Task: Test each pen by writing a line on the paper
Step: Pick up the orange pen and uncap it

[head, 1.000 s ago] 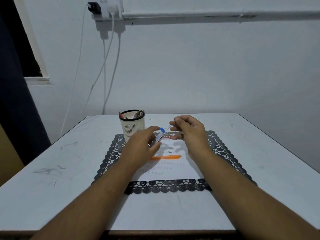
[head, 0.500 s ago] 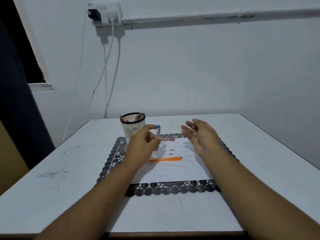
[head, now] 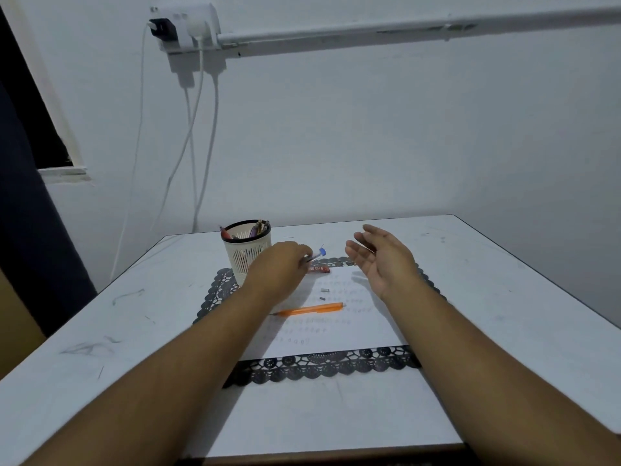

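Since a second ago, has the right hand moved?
Yes. The right hand has let go, opened and drawn rightward away from the pen holder, palm up.

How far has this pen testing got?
Partly done: the paper carries several faint rows of marks, and an orange pen lies on it. The left hand holds a blue-capped pen; the right hand is open. More pens wait in the cup.

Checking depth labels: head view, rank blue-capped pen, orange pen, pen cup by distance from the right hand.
1. Blue-capped pen, just left of the right hand, held by the left hand.
2. Orange pen, lying on the paper nearer the person.
3. Pen cup, far left.
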